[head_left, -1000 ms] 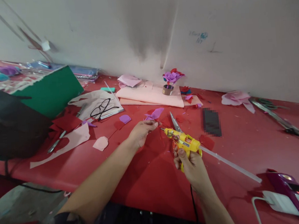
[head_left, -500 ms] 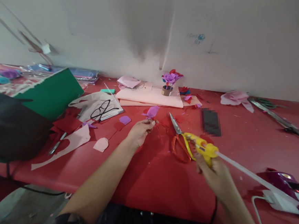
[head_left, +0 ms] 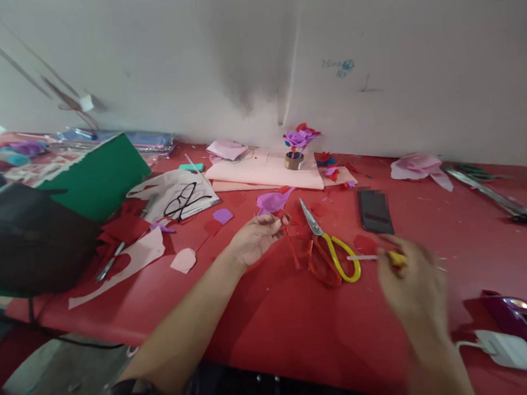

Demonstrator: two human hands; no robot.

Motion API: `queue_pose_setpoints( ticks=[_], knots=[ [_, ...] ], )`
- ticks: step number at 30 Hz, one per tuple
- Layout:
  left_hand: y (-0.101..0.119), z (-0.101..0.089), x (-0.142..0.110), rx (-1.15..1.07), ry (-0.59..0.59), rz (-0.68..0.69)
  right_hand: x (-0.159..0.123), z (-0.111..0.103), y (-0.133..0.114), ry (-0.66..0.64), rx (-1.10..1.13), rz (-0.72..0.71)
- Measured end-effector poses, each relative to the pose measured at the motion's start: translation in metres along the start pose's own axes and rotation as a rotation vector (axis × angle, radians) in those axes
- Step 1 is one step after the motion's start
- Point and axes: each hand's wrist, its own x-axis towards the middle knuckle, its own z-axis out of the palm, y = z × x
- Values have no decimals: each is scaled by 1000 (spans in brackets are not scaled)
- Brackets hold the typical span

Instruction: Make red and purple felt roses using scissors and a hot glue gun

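Note:
My left hand [head_left: 260,237] pinches a purple flower [head_left: 273,202] with a red stem, held above the table. At the right, my right hand [head_left: 411,277] is smeared by motion and closed around the yellow glue gun [head_left: 398,259], mostly hidden by the fingers. The clear glue stick [head_left: 362,257] sticks out of it to the left. Between the hands lie scissors [head_left: 334,257] with one yellow and one red handle, blades pointing away from me. A red petal-shaped piece [head_left: 365,243] rests beside the scissors.
A small pot of finished flowers [head_left: 294,161] stands on pink sheets [head_left: 266,176] at the back. Glasses [head_left: 186,200] and cut pieces [head_left: 184,260] lie left, near a green board [head_left: 101,174]. A phone [head_left: 375,211] and a purple power strip [head_left: 519,317] are at the right.
My right hand has moved right, away from the scissors, and the glue gun has turned so its stick points left. The flower in my left hand has shifted slightly right and toward me.

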Motion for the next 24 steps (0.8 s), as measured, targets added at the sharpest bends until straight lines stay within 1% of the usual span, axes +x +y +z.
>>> queue_pose_setpoints(
  ticks=[1, 2, 3, 4, 5, 7, 9, 11, 13, 14, 16, 19, 21, 22, 24],
  knots=[
    [0, 1, -1, -3, -13, -9, -2, 11, -18, -141, 257, -12],
    [0, 3, -3, -1, -23, -22, -3, 24, -34, -339, 491, 27],
    [1, 3, -4, 7, -35, -39, -4, 37, -49, -528, 710, 107],
    [1, 4, -5, 22, -48, -55, -4, 50, -60, -687, 884, 211],
    [2, 4, -5, 43, -61, -67, -3, 60, -68, -803, 1011, 292],
    [2, 4, -4, 89, -82, -82, -3, 75, -76, -929, 1195, 401],
    [1, 3, -3, 119, -91, -88, -3, 80, -76, -957, 1302, 465],
    [0, 2, -1, 126, -76, -96, -4, 80, -73, -942, 1360, 515],
    [-2, 2, 0, 126, -59, -106, -5, 78, -70, -919, 1363, 540],
    [-3, 3, 0, 127, -46, -107, -5, 78, -69, -910, 1347, 529],
    [-4, 4, 0, 125, -5, -96, -6, 78, -68, -871, 1285, 451],
    [-5, 5, 0, 114, 67, -61, -7, 79, -67, -741, 1138, 221],
    [-6, 6, 0, 121, 91, -41, -8, 78, -66, -660, 1026, 75],
    [-6, 6, 0, 127, 94, -31, -8, 77, -66, -635, 981, 27],
    [-8, 7, 0, 144, 96, -12, -8, 76, -66, -605, 929, -16]
  ],
)
